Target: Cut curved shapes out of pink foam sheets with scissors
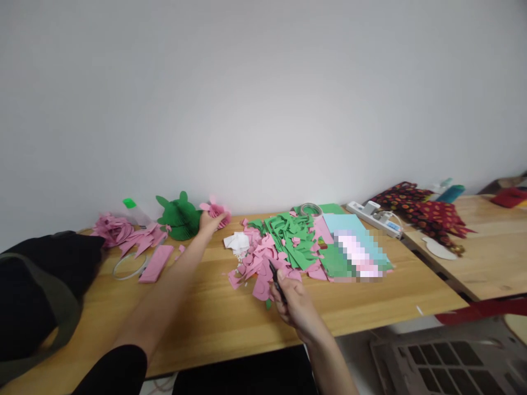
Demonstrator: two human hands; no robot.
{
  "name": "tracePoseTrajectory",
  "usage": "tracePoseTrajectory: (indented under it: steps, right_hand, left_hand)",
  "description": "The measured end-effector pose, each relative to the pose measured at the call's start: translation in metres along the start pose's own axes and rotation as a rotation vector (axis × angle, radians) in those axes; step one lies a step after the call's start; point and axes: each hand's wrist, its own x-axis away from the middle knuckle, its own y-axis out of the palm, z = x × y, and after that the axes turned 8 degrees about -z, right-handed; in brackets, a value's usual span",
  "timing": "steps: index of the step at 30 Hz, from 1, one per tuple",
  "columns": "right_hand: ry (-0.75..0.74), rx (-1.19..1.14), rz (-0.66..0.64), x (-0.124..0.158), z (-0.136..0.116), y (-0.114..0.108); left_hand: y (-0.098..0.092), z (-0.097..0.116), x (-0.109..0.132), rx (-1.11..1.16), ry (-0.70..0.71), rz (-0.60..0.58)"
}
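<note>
My left hand (pixel 207 221) reaches to the back of the table, its fingers closed at the side of a pink honeycomb paper figure (pixel 223 217) with ear-like pieces. Just left of it stands a green honeycomb paper figure (pixel 181 219) with similar ears. In my right hand (pixel 293 300), nearer the front edge, is a slim black pen-like tool (pixel 276 278); its exact kind is unclear. The tool points up over a heap of pink paper scraps (pixel 261 263). Green paper scraps (pixel 290 238) lie behind that heap, and a crumpled white tissue (pixel 236 242) is beside it.
Rolled tape (pixel 311 210), light-blue sheets (pixel 343 224) and a power strip (pixel 374 218) are on the right. At left lie pink cut pieces (pixel 113 230), a folded pink stack (pixel 156 263), a white ring (pixel 128 267) and a black bag (pixel 45 274). The wall closes the back.
</note>
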Motion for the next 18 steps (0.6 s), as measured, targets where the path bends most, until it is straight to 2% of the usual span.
tracePoseTrajectory:
  steps: [5,8,12,18]
  right_hand:
    - [-0.004,0.016,0.006,-0.004,0.001,0.002]
    - [-0.011,0.021,0.007,-0.006,0.003,0.002]
    - [-0.015,0.021,-0.016,-0.003,0.004,0.002]
    - [-0.024,0.029,-0.031,0.002,0.004,0.005]
  left_hand:
    - [-0.029,0.040,0.005,0.247,0.019,-0.270]
    - [-0.046,0.060,0.012,0.319,0.040,-0.378]
    - [-0.056,0.073,0.020,0.380,0.093,-0.445]
    - [-0.057,0.076,0.031,0.351,0.133,-0.476]
